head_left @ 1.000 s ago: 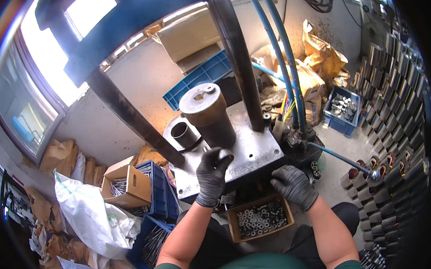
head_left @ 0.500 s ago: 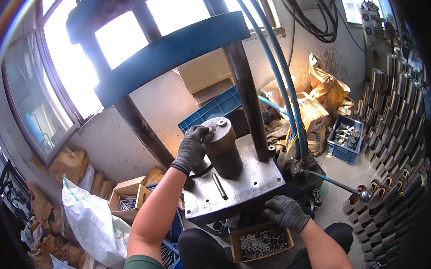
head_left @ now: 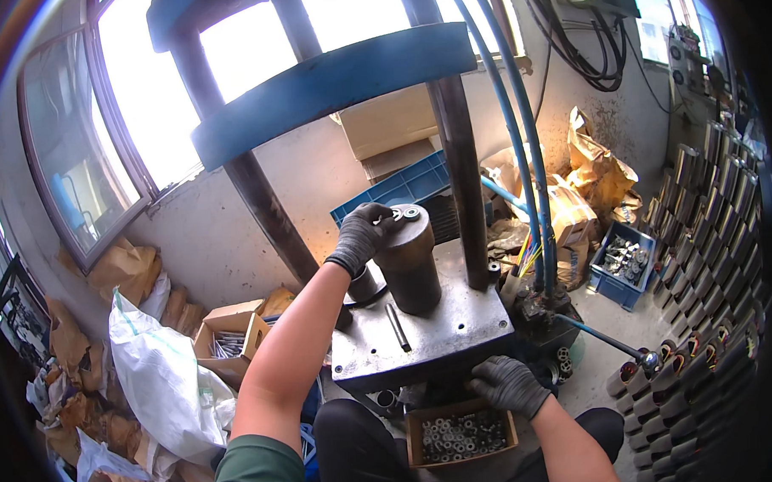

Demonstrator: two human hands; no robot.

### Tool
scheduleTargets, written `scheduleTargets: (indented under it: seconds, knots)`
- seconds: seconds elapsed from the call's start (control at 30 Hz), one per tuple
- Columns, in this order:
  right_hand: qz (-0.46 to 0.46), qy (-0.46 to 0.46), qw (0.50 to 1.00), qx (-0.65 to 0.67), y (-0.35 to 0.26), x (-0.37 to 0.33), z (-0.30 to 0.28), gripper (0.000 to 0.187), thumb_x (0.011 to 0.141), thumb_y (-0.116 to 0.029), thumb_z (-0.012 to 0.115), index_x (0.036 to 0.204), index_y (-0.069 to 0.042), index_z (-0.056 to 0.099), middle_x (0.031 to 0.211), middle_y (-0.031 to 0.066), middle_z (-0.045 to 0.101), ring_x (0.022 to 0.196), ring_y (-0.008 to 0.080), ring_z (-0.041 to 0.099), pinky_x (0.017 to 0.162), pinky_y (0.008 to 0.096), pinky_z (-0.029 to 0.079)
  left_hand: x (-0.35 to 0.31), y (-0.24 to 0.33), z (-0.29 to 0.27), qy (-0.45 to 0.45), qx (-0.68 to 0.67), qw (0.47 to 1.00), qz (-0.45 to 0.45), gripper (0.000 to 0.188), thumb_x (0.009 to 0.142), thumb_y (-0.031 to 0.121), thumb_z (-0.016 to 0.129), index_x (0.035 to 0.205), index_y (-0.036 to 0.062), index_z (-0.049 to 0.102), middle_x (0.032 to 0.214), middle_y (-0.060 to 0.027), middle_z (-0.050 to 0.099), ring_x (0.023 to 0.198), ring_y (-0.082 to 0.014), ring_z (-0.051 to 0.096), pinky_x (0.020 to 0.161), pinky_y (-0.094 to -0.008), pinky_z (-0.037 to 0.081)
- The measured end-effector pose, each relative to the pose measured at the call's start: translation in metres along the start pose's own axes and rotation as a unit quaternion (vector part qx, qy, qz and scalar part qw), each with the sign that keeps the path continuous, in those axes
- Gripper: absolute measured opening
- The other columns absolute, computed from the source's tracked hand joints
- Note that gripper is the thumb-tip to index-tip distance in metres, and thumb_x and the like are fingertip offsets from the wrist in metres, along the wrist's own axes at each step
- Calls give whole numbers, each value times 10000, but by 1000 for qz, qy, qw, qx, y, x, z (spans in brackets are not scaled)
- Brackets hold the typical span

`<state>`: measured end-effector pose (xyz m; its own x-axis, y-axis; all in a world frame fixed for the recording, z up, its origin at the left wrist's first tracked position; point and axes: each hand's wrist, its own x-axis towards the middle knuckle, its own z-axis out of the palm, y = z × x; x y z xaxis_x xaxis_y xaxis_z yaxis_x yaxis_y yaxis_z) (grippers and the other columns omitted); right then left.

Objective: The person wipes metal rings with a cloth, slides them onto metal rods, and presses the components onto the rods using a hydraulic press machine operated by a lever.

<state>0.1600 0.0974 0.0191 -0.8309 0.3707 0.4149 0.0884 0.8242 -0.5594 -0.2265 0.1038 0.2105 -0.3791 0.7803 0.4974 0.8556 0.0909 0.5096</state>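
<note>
My left hand (head_left: 365, 238), in a dark grey knit glove, reaches onto the top of a thick dark metal cylinder (head_left: 410, 270). Its fingertips are closed at a small shiny metal part (head_left: 398, 213), partly hidden by the glove. Beside that lies a small bearing-like ring (head_left: 411, 213). The cylinder stands upright on the steel plate (head_left: 456, 311) of a blue press. A loose steel pin (head_left: 397, 327) rests in front of it. Below the plate's front edge, my gloved right hand (head_left: 508, 385) hangs with fingers loosely bent, nothing visible in them, above a box of small metal rings (head_left: 465, 435).
The press's blue crossbeam (head_left: 338, 94) spans overhead between dark columns (head_left: 459, 179). Blue hoses (head_left: 532, 176) run down on the right, near a lever with a ball end (head_left: 651, 362). Stacked metal tubes (head_left: 700, 238) fill the right side. A white sack (head_left: 165, 376) slumps at left.
My left fingers have moved farther onto the cylinder's top, to the small metal part next to the ring. The right hand stays near the plate's front edge. The whole view has shifted slightly.
</note>
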Motion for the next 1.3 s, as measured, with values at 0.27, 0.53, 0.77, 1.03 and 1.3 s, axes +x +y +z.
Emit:
scheduleTargets:
  seconds: [0.27,0.53,0.77,1.03,1.3]
  knots:
    - [5,-22,1000,-15,-3,3,2,236,883,-284,720,1004,-81,715,941,161,687,915,376,662,834,480,543,-127,-33,-57,96,-133,985,-50,170,976,94,682,1122,9,705,898,-70,730,821,-137,663,761,-294,541]
    - [42,-167,985,-18,7,-15,22,308,837,-240,739,1076,-47,714,1038,174,684,1002,382,656,884,475,537,-374,-132,-129,37,-1,949,-314,252,1037,256,609,1010,18,687,791,-67,667,711,-138,600,669,-336,505]
    - [49,-274,960,-20,10,-25,48,323,835,-242,737,1090,-46,711,1025,198,677,998,396,661,874,474,541,-563,-205,-155,-165,158,856,-463,381,949,360,675,1150,38,714,1114,-225,727,1067,-384,691,951,-458,523]
    - [78,-298,951,-23,26,-34,64,348,844,-243,724,1117,-30,706,1039,222,689,1004,410,669,893,467,546,-646,-290,-120,-226,170,803,-525,485,870,439,723,1179,64,735,1181,-215,719,1123,-380,677,999,-458,519]
    - [64,-330,942,-15,70,-67,77,296,908,-197,629,1160,-66,714,1228,212,658,1131,403,622,986,462,511,-603,-304,-86,-166,210,809,-523,480,880,361,721,1271,85,688,1292,-214,664,1215,-393,628,1057,-465,488]
